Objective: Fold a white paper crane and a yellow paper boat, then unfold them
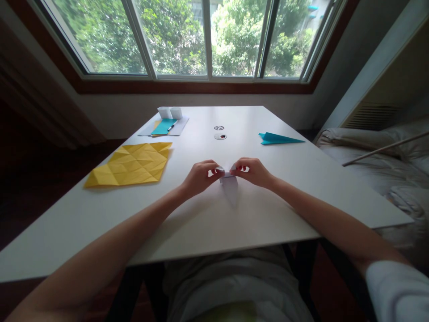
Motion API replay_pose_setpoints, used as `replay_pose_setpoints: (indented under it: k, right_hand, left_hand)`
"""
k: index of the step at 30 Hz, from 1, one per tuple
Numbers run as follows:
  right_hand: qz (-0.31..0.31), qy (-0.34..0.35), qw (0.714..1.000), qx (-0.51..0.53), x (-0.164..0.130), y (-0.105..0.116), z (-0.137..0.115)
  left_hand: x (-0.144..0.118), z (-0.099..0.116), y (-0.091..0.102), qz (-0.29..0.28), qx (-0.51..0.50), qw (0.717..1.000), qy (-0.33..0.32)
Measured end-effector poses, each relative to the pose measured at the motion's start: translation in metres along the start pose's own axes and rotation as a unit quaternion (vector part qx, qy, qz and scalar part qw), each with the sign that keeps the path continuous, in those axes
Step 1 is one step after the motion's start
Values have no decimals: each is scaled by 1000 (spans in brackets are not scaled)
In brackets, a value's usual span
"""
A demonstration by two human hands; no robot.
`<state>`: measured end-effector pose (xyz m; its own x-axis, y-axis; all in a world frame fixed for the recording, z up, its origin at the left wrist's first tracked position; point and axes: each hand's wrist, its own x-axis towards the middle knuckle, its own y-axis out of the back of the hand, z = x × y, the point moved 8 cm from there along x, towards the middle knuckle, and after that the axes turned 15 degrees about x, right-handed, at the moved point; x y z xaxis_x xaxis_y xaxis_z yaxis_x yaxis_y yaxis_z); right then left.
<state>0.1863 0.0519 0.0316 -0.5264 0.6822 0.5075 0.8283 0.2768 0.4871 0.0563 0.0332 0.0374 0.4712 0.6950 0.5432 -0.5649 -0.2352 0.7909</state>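
Observation:
A small white folded paper (229, 184) lies at the middle of the white table (268, 214), its point toward me. My left hand (200, 175) pinches its upper left corner between thumb and fingers. My right hand (252, 171) pinches the upper right corner in the same way. Both hands rest on the tabletop, almost touching each other over the paper's top edge.
A creased yellow paper sheet (130, 164) lies to the left. A teal folded paper shape (277, 138) sits at the right. At the back left are a teal sheet with a pen (164, 127) and a white folded box (170, 112). Two small round objects (220, 132) lie mid-table. A bed stands at the right.

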Motion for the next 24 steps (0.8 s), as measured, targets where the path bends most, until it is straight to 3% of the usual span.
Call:
replay_pose_setpoints:
  k: [7, 16, 24]
  right_hand:
    - [-6, -34, 999, 3, 1, 8, 9]
    - [-5, -51, 998, 32, 0, 17, 19]
    - [-15, -27, 999, 33, 1, 6, 7]
  left_hand:
    - [1, -16, 0, -31, -3, 999, 20]
    - [1, -24, 5, -26, -6, 999, 36]
    - [-1, -20, -8, -34, -57, 995, 74]
